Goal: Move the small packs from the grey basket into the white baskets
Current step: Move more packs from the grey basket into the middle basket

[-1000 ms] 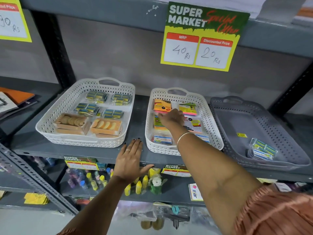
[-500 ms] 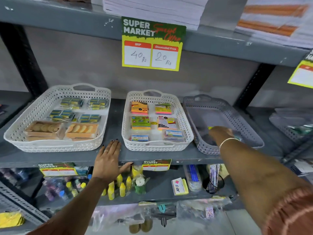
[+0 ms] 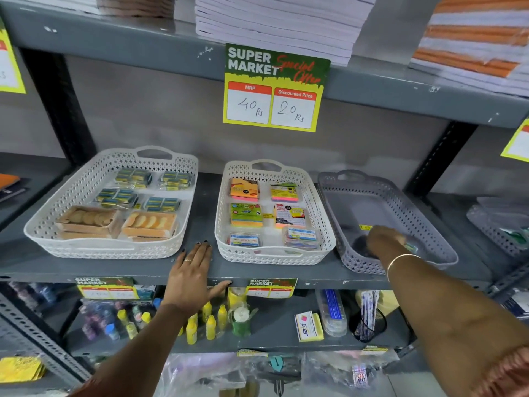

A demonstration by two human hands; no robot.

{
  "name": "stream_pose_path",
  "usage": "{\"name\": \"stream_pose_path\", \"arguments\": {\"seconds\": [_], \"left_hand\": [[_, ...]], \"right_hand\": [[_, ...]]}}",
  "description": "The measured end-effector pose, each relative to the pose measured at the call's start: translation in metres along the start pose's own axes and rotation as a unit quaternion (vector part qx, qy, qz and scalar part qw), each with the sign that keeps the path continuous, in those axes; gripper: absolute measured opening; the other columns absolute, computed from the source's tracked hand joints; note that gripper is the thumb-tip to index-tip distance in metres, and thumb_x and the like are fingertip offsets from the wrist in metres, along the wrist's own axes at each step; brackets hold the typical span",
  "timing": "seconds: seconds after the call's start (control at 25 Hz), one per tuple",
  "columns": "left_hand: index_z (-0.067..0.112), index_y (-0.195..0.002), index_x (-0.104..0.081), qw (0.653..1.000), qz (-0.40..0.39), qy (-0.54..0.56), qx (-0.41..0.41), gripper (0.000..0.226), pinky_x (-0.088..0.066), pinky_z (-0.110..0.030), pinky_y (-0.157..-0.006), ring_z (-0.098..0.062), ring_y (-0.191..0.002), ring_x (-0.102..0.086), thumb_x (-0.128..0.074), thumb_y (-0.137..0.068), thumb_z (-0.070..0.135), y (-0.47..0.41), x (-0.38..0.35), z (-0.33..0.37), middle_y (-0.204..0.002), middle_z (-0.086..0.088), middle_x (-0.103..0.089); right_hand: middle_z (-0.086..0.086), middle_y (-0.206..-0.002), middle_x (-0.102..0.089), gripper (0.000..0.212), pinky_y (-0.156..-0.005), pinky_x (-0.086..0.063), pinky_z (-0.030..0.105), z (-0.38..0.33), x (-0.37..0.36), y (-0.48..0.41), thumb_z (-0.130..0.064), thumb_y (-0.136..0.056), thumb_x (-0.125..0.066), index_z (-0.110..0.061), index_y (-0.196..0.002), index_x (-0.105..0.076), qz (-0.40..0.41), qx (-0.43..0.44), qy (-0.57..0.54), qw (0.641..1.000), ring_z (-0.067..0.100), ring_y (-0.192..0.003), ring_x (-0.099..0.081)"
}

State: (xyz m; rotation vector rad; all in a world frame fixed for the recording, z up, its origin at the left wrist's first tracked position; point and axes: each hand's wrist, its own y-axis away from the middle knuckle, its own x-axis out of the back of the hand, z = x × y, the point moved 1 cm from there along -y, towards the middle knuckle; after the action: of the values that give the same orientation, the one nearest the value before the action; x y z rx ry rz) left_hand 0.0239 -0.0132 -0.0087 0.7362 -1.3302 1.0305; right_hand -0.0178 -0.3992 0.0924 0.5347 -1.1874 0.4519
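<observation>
On the grey shelf (image 3: pixel 206 196), sitting in a row: left white basket (image 3: pixel 57 224), middle white basket (image 3: pixel 320 213), grey basket (image 3: pixel 412 207) on the right. Reaching into the grey basket's near end, right hand (image 3: pixel 383 239), palm down, fingers curled over a small pack (image 3: pixel 412 247) (only a greenish edge showing past the knuckles); gripping it or merely covering it, impossible to tell. Wearing a thin bangle (image 3: pixel 400 257) at that wrist. Lying flat on the shelf's front edge between the two white baskets, left hand (image 3: pixel 190 279), fingers spread and straight, thumb hooking over the lip, holding nothing. Filling the left white basket: four clusters of blue-green packs (image 3: pixel 134 177) at the back, two orange-brown boxes (image 3: pixel 148 224) at the front. Filling the middle white basket in two columns: bright sticky-note pads (image 3: pixel 246 214) at the back and middle, two clear small packs (image 3: pixel 244 240) along the near wall. Showing on the grey basket's floor just behind the right hand, a yellow sticker (image 3: pixel 365 227). Hanging from the upper shelf above the middle basket, a price sign (image 3: pixel 274 87) reading 40 Rs and 20 Rs. Stacking above that, white paper reams (image 3: pixel 280 21). Standing on the lower shelf beneath the left hand, small yellow bottles (image 3: pixel 210 325).
</observation>
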Motion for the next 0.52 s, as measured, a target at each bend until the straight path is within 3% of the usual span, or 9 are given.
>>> {"name": "stream_pose_path", "arguments": {"seconds": [0.2,0.32,0.44,0.52], "left_hand": [[0.001,-0.129,-0.047,1.0,-0.003,-0.001,-0.004,0.105,-0.037,-0.049,-0.104,-0.03,-0.124,-0.049,-0.001,-0.075,0.078,0.0,0.0,-0.001,-0.134,-0.017,-0.053],[0.001,-0.13,-0.046,1.0,-0.006,-0.002,-0.002,0.105,-0.036,-0.048,-0.105,-0.029,-0.125,-0.048,0.0,-0.075,0.079,0.0,-0.001,-0.001,-0.135,-0.016,-0.053],[0.005,-0.137,-0.036,1.0,0.011,-0.007,-0.008,0.109,-0.027,-0.045,-0.111,-0.026,-0.133,-0.037,0.006,-0.07,0.08,-0.002,-0.004,-0.002,-0.144,-0.013,-0.043],[0.007,-0.14,-0.029,1.0,0.02,-0.015,-0.012,0.112,-0.021,-0.042,-0.114,-0.023,-0.137,-0.03,0.012,-0.066,0.081,-0.003,-0.006,-0.003,-0.148,-0.011,-0.036]], "right_hand": [[0.011,-0.127,-0.061,0.045,-0.101,-0.046,0.045,-0.045,0.058,0.013,-0.04,-0.088,-0.056,-0.015,-0.126,-0.056,0.094,0.103,-0.132,0.981,0.03,-0.116,-0.06],[0.012,-0.124,-0.057,0.043,-0.095,-0.049,0.04,-0.099,0.089,0.039,-0.039,-0.083,-0.063,-0.017,-0.119,-0.055,0.169,0.248,-0.205,0.932,0.032,-0.115,-0.056],[0.011,-0.123,-0.055,0.035,-0.09,-0.044,0.033,-0.153,0.084,0.078,-0.033,-0.078,-0.067,-0.022,-0.111,-0.061,0.129,0.431,-0.19,0.873,0.029,-0.118,-0.05],[0.013,-0.121,-0.053,0.042,-0.086,-0.043,0.03,-0.178,0.066,0.098,-0.032,-0.078,-0.068,-0.019,-0.118,-0.059,0.068,0.495,-0.158,0.851,0.029,-0.116,-0.05]]}}
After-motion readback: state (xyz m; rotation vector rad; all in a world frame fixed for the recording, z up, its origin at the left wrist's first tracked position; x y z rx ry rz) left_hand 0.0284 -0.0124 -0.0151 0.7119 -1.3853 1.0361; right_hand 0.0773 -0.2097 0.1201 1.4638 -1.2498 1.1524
